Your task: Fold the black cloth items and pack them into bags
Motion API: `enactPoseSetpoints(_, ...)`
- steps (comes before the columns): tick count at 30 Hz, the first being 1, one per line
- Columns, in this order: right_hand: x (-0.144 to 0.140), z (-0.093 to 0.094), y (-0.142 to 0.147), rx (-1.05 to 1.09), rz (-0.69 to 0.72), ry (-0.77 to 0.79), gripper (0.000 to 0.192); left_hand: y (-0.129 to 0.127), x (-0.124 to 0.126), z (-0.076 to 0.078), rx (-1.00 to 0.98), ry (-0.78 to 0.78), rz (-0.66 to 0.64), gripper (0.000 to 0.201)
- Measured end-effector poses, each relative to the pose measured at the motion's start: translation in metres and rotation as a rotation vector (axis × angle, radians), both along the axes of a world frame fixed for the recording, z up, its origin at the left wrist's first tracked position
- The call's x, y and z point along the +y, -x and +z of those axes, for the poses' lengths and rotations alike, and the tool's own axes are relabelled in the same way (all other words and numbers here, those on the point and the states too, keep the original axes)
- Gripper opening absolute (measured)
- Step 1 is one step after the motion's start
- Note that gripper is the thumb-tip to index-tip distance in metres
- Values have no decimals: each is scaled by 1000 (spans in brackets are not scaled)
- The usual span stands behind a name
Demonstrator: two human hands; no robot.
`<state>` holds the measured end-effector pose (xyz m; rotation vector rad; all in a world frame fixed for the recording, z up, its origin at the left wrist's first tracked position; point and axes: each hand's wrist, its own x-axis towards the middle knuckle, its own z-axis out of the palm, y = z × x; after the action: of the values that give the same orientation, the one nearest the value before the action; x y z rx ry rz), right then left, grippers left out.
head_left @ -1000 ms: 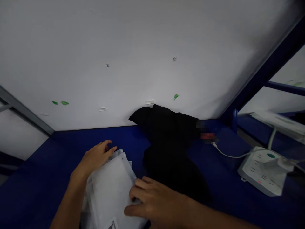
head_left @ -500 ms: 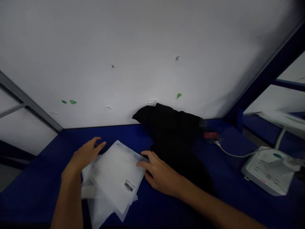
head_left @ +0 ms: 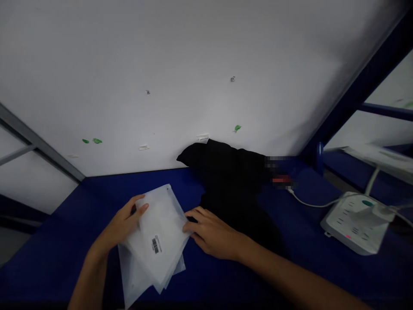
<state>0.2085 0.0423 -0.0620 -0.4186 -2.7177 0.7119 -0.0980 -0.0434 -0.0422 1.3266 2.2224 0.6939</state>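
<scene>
A small stack of frosted white plastic bags lies on the blue table; the top one carries a barcode label. My left hand grips the top bag's left edge, thumb on top. Fingertips of my right hand hold that bag's right edge. A black garment lies crumpled just behind and to the right of my right hand, reaching back to the white wall.
A white power strip with a plugged-in adapter sits at the right, its white cable running toward the garment. A blue frame post rises at the right. The white wall closes off the table's back.
The top bag has been lifted and turned between both hands, its barcode now facing nearer the middle. My left hand went from resting open beside the stack to gripping the bag's edge.
</scene>
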Motion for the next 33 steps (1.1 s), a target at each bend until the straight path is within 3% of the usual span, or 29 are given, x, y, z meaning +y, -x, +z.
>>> enactPoseSetpoints(4,8,-1,-1,34,56,20,23,-4,18,9,-193,5,-74,71)
enactPoseSetpoints(10,17,1,-4,46,92,152,28,15,29,12,-457,-62,-115,66)
enactPoseSetpoints(18,10,3,-3,79,5,118,35,27,29,15,-546,25,-419,70)
enactPoseSetpoints(21,10,4,-3,63,11,127,37,29,30,7,-531,6,-415,74)
enactPoseSetpoints(26,9,5,-3,31,71,106,51,31,33,-3,-399,-105,-272,78)
enactPoseSetpoints(30,8,4,-3,8,68,123,68,43,21,6,-390,-98,-270,78)
enactPoseSetpoints(33,9,4,-4,-16,100,132,70,62,12,13,-344,-36,-278,75)
